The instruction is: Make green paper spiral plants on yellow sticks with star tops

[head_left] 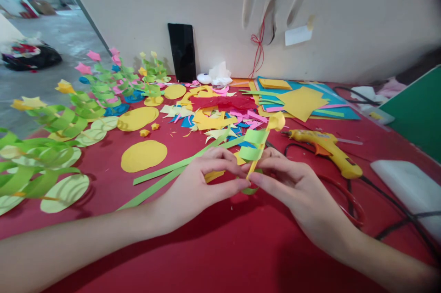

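A small paper flower (pixel 254 145) with a yellow stem, a yellow top and curled green strips is held upright, slightly tilted, above the red table (pixel 220 256). My left hand (pixel 203 180) pinches the lower green curl from the left. From the right, my right hand (pixel 289 178) pinches the stem's lower end between thumb and fingers. Long green paper strips (pixel 158 173) lie beside my left hand. To its left is a flat yellow paper disc (pixel 144 156). The fingertips partly hide the flower's bottom.
Finished paper flowers (pixel 62 123) crowd the left side. Paper scraps (pixel 213 116) lie behind the hands. A yellow glue gun (pixel 327 146) with a black cable rests at right, near a white power bank-like block (pixel 409 187). A black phone (pixel 182 52) leans on the wall.
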The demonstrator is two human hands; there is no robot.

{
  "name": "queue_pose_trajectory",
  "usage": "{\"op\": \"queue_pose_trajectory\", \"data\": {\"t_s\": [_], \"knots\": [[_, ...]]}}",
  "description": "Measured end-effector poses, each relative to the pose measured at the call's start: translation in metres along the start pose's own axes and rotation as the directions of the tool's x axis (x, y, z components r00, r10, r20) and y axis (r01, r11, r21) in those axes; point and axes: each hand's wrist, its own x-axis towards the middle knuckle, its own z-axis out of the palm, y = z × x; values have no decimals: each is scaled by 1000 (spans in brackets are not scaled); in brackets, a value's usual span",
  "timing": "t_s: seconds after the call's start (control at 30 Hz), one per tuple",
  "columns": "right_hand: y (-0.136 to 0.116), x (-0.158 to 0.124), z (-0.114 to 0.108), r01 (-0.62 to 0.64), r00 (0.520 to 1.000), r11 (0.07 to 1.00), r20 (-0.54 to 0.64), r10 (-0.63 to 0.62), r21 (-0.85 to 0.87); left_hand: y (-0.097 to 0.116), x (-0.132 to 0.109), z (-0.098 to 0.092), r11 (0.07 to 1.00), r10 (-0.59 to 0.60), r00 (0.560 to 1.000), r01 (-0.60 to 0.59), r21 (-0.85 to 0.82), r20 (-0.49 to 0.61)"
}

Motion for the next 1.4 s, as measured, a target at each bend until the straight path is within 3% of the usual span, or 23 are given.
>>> {"op": "queue_pose_trajectory", "data": {"t_s": [0.23, 0.47, 0.6, 0.8, 0.97, 1.4], "knots": [[2, -2, 0, -64, 998, 983, 24, 60, 174, -1, 4, -3, 997, -48, 999, 47, -56, -7], [8, 2, -2, -154, 978, 925, -82, 193, 348, -4, 2, -2, 981, -100, 992, 86, -172, -76], [17, 9, -1, -300, 953, 881, 66, 297, 365, -5, 2, 0, 945, -108, 992, 83, -316, -61], [18, 8, 2, -306, 951, 853, 173, 256, 422, -5, 2, 2, 928, -109, 993, 87, -361, -42], [17, 5, -1, -290, 957, 800, 171, 235, 526, -3, 2, 3, 902, -134, 991, 125, -414, 7], [16, 4, 0, -251, 963, 818, 216, 159, 517, -1, 3, 2, 914, -172, 983, 184, -361, 64]]}}
